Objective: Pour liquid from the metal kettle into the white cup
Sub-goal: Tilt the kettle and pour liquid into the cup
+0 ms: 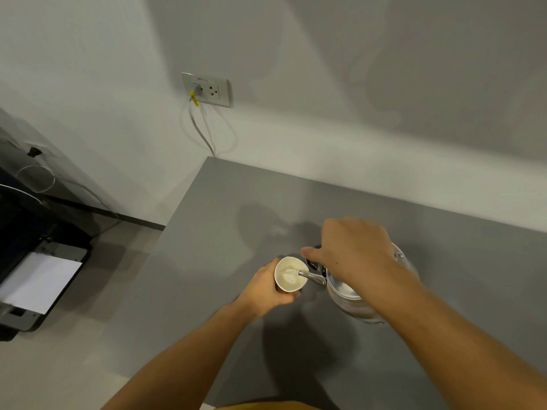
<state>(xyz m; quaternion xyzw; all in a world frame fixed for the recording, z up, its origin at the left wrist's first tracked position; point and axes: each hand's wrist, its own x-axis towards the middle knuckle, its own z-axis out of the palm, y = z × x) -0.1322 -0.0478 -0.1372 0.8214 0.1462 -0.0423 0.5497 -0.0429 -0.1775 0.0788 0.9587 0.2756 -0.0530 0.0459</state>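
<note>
A white cup (289, 274) is held upright above the grey table (207, 247), and my left hand (265, 290) grips it from the left side. To its right, my right hand (353, 253) holds the dark handle of the metal kettle (347, 297), which is tilted to the left. The kettle's spout (310, 276) reaches over the cup's rim, and clear liquid runs from it into the cup. My right hand and forearm hide much of the kettle's top.
The table's left edge runs diagonally from the wall toward me. A wall socket (208, 90) with a plugged-in cable sits above the table's far corner. A printer with white paper (38, 281) stands on the floor at the left.
</note>
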